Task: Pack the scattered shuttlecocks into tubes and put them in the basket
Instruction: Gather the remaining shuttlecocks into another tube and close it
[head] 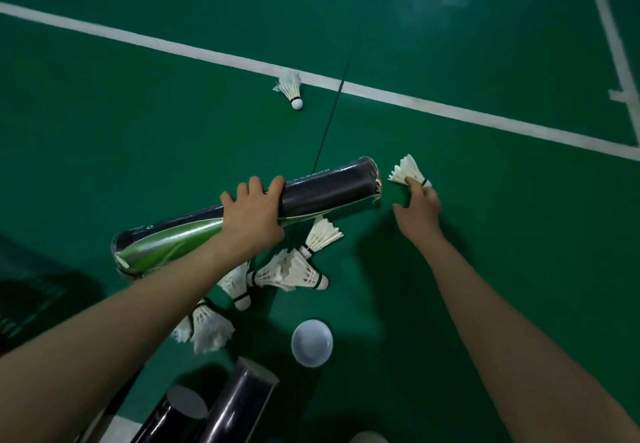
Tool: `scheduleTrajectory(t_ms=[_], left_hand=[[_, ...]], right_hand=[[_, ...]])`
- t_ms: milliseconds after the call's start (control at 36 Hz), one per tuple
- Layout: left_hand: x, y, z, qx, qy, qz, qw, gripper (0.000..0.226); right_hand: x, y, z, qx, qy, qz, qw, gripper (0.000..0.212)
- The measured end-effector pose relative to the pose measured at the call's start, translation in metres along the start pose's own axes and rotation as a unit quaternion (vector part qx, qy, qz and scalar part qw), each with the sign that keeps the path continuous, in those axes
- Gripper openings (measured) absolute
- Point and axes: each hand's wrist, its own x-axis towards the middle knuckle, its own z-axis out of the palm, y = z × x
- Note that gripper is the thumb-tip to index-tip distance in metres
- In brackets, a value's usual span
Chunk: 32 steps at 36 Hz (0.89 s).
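Note:
My left hand (254,212) grips a long dark tube with a green stripe (322,191), held nearly level above the green court floor, its open end to the right. My right hand (419,205) pinches a white shuttlecock (408,171) just right of that open end, feathers toward the tube. Several white shuttlecocks (298,271) lie in a cluster on the floor under the tube. One more shuttlecock (292,88) lies farther away by the white court line.
A round white tube cap (311,342) lies on the floor near the cluster. Two capped dark tubes (242,397) stand at the bottom edge. A dark mesh object (27,283) sits at the left edge. White court lines (450,107) cross the floor.

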Motion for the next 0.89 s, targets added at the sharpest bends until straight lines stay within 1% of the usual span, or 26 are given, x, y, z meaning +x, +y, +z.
scheduleTrajectory(t_ms=[56,139,194,250,361,417,472,500,583,667,722,833,889], left_hand=[[0.009,0.003,0.003,0.004,-0.007,-0.005,1.000,0.079],[0.021,0.006,0.007,0.007,-0.021,-0.019,1.000,0.080],[0.028,0.008,0.009,0.008,-0.029,-0.031,0.999,0.080],[0.034,0.008,0.009,0.010,-0.032,-0.040,0.999,0.079],[0.041,0.006,0.008,0.003,-0.024,-0.046,0.999,0.077],[0.041,0.003,0.005,0.002,-0.020,-0.047,0.999,0.076],[0.039,-0.001,0.002,-0.002,-0.011,-0.052,0.999,0.076],[0.038,-0.004,0.001,-0.005,-0.007,-0.055,0.998,0.076],[0.035,-0.010,-0.002,-0.021,0.001,-0.060,0.998,0.075],[0.029,-0.013,-0.002,-0.033,0.007,-0.056,0.998,0.076],[0.023,-0.014,0.000,-0.036,0.011,-0.050,0.998,0.078],[0.012,-0.015,0.003,-0.026,0.021,-0.036,0.999,0.080],[0.009,-0.016,0.004,-0.022,0.024,-0.034,0.999,0.080]], right_hand=[[0.019,-0.003,-0.001,-0.055,0.003,-0.029,0.998,0.064],[0.044,-0.004,-0.001,-0.107,0.009,-0.076,0.991,0.074],[0.057,0.000,0.000,-0.143,-0.013,-0.093,0.985,0.073],[0.067,0.004,-0.001,-0.169,-0.029,-0.101,0.980,0.060],[0.079,0.006,-0.004,-0.199,0.033,-0.133,0.970,0.032],[0.081,-0.002,-0.004,-0.140,0.074,-0.141,0.977,0.025],[0.077,-0.017,-0.004,-0.009,0.110,-0.133,0.985,0.025],[0.074,-0.026,-0.003,0.058,0.113,-0.115,0.985,0.027],[0.060,-0.045,-0.001,0.190,0.095,-0.076,0.974,0.029],[0.046,-0.052,0.001,0.297,0.091,-0.066,0.948,0.020],[0.040,-0.055,0.000,0.335,0.074,-0.044,0.938,0.017],[0.031,-0.058,0.001,0.320,0.029,-0.054,0.946,0.020],[0.025,-0.061,0.002,0.329,0.016,-0.052,0.943,0.023]])
